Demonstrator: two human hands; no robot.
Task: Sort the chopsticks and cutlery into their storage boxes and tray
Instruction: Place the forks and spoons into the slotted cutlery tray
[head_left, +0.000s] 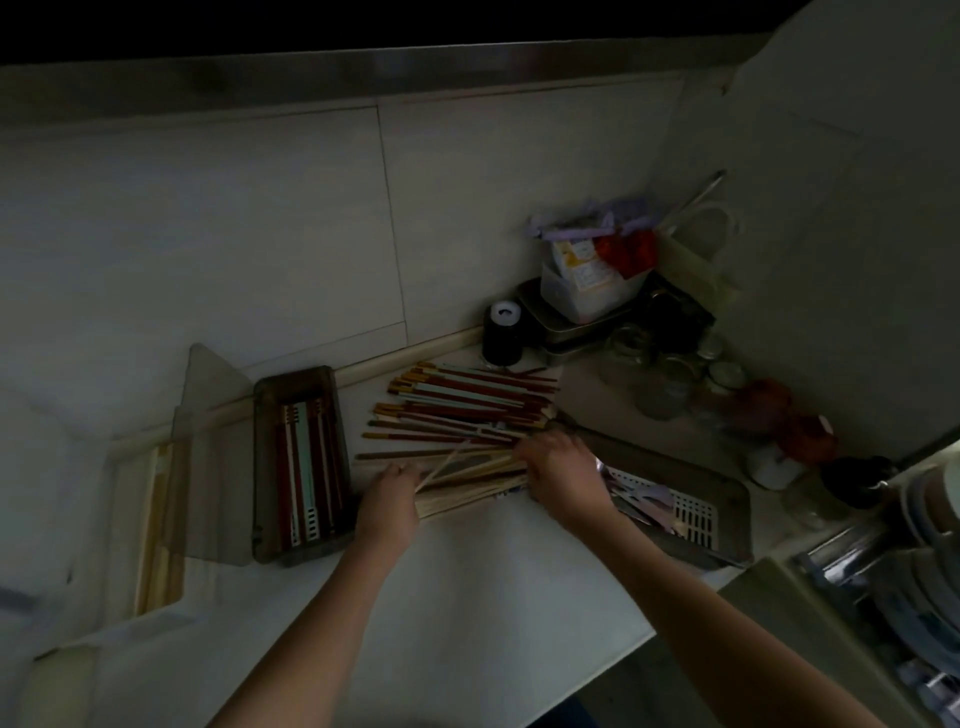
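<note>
1. Broadly, a pale countertop (467, 582) fills the dim head view, running back to a tiled wall.
2. At the right, a metal tray (727, 499) lies on the counter with a white slotted insert (691, 514) inside it and some cutlery (644, 506) on top; the pieces are too dark to tell apart.
3. Left of centre stands a dark open storage box (296, 467), holding several red and pale chopsticks laid lengthwise.
4. Further left, a lighter box (156, 525) holds wooden chopsticks; a clear lid (208, 452) stands between the two boxes.
5. Between the dark box and the tray, a loose pile of red and mint chopsticks (467, 400) is spread on the counter, with plain wooden chopsticks (467, 483) just in front of them.
6. Behind the tray, jars, a black container and a white tub of packets crowd the corner.
7. The right hand (561, 467) rests on the right ends of the wooden chopsticks, fingers curled down over them, gripping the bundle.
8. The left hand (389, 499) meets the left ends of the same bundle, fingers bent round a few sticks that fan upward.
</note>
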